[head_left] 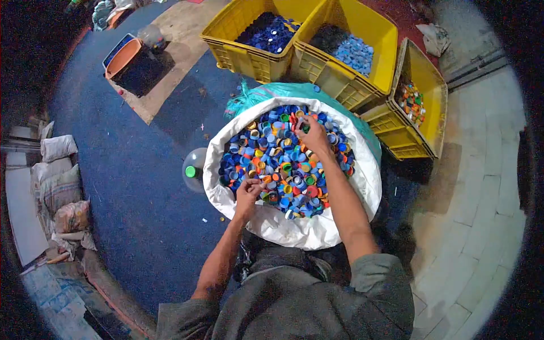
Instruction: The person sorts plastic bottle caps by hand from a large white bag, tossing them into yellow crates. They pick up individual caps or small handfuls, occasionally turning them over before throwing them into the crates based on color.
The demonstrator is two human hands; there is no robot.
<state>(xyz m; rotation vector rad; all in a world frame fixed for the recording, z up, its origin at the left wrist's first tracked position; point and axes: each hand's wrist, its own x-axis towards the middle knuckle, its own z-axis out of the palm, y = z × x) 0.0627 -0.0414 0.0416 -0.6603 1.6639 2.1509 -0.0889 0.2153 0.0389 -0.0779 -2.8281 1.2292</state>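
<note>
Blue floor (130, 170); caps (283, 170) beneath left hand (249, 191), right hand (314, 136)

In my left hand (249, 191): contents too small to tell.
Under my right hand (313, 135): caps (281, 165) hidden.

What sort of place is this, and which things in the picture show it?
Probably a small recycling sorting workshop. A white sack holds mixed plastic bottle caps, and the yellow crates behind it hold caps separated by colour. The left hand and right hand are in the mixed caps.
</note>
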